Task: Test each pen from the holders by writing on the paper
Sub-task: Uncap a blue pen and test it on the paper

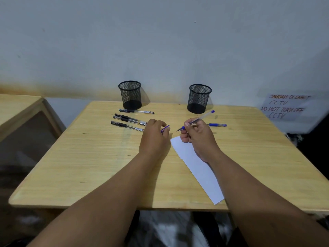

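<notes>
Two black mesh pen holders stand at the back of the wooden table, the left holder (130, 95) and the right holder (199, 98); both look empty. Several black pens (129, 119) lie in front of the left holder. My right hand (197, 138) grips an uncapped blue pen (202, 118), tip pointing left, just above the far end of the white paper (197, 168). My left hand (155, 136) holds the blue pen cap (165, 128) between its fingers. Another blue pen (218, 125) lies on the table behind my right hand.
A handwritten CCTV notice (284, 107) hangs at the right. Another wooden table (16, 107) stands at the left, with a gap between. The wall runs right behind the holders.
</notes>
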